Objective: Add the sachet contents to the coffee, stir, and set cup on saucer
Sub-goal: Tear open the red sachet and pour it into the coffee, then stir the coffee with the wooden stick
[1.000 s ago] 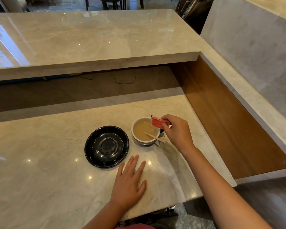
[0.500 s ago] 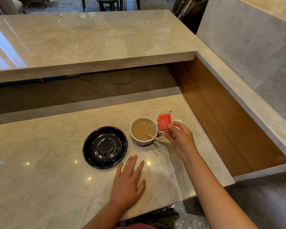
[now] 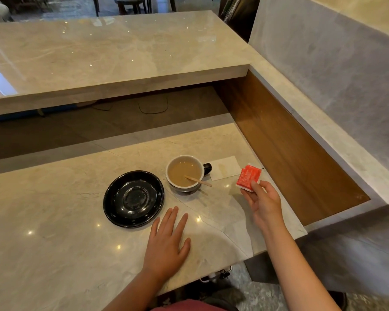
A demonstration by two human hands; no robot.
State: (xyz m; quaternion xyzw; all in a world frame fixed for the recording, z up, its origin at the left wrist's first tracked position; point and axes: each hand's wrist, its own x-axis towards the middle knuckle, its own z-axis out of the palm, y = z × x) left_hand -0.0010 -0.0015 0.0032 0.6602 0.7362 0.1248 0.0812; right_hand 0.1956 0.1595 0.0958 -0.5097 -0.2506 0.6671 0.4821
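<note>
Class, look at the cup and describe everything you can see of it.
The cup is round, white inside with a dark outer wall and a dark handle pointing right. It looks ceramic and stands upright on the marble counter, right of the black saucer, not on it. It holds pale brown coffee, and a wooden stirrer leans over its rim. A white napkin lies beside the handle. Neither hand touches it.

I've drawn my right hand [image 3: 264,202] and the red sachet [image 3: 247,176] away from above the cup [image 3: 185,173], out toward the right of the frame, uncovering the white napkin [image 3: 225,168].
</note>
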